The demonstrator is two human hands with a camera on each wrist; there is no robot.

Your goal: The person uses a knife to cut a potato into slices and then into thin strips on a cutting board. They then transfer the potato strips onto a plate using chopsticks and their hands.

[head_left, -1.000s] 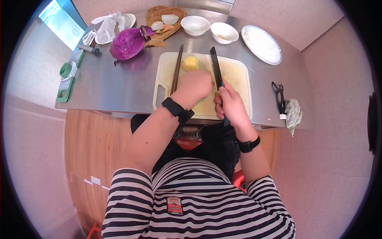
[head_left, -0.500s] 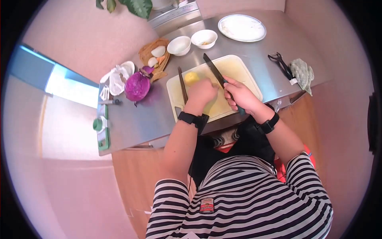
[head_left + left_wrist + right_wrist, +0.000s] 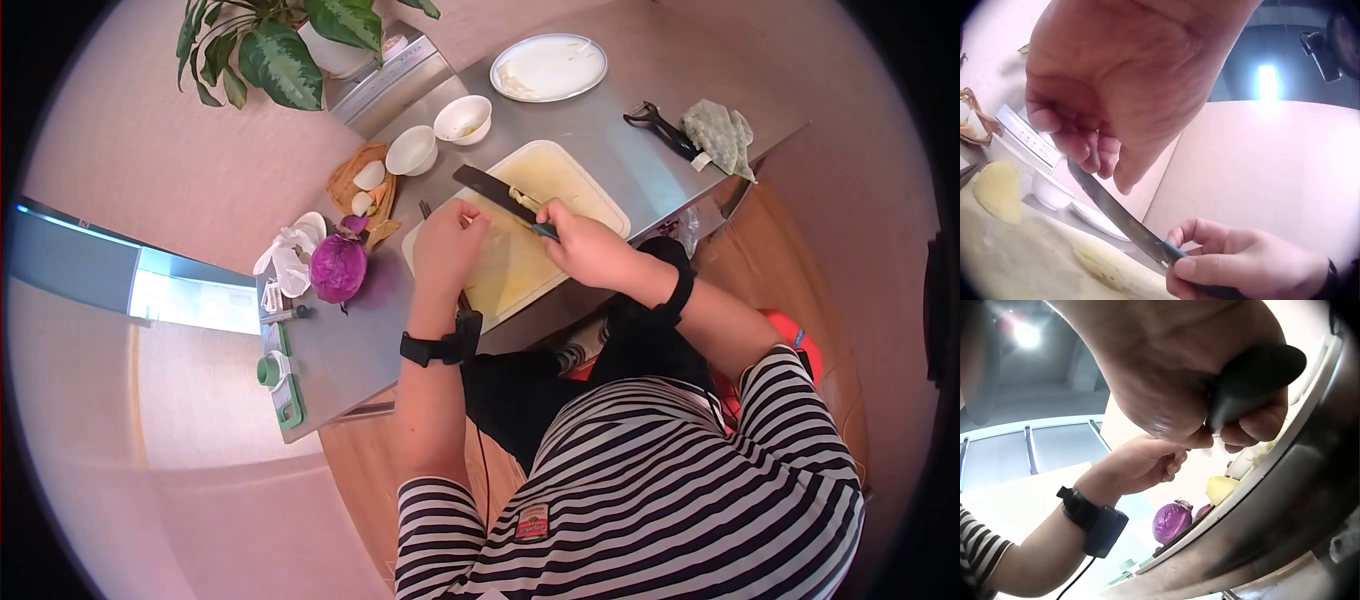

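Observation:
My right hand (image 3: 580, 245) grips the dark handle of a kitchen knife (image 3: 485, 185), its black blade angled over the cutting board (image 3: 590, 190). Pale yellow pieces (image 3: 522, 198) show along the blade, and a small heap of cut pieces (image 3: 1100, 265) lies on the board in the left wrist view. My left hand (image 3: 450, 245) is raised over the board's left side, fingers loosely curled with nothing visible in them. A peeled yellow potato (image 3: 999, 190) sits on the board, hidden behind that hand in the head view. Dark chopsticks (image 3: 425, 209) are mostly covered by it too.
A purple cabbage (image 3: 338, 268), a basket (image 3: 345, 180) with onion pieces and two white bowls (image 3: 411, 151) stand left and behind the board. An oval plate (image 3: 550, 68) lies at the back, a black peeler (image 3: 660, 130) at right. A green-white grater (image 3: 285, 390) rests at the left end.
The head view has turned, so the table appears rotated. My left hand has lifted from beside the potato and now covers it in this view. The knife blade lies flatter, beside the yellow pieces.

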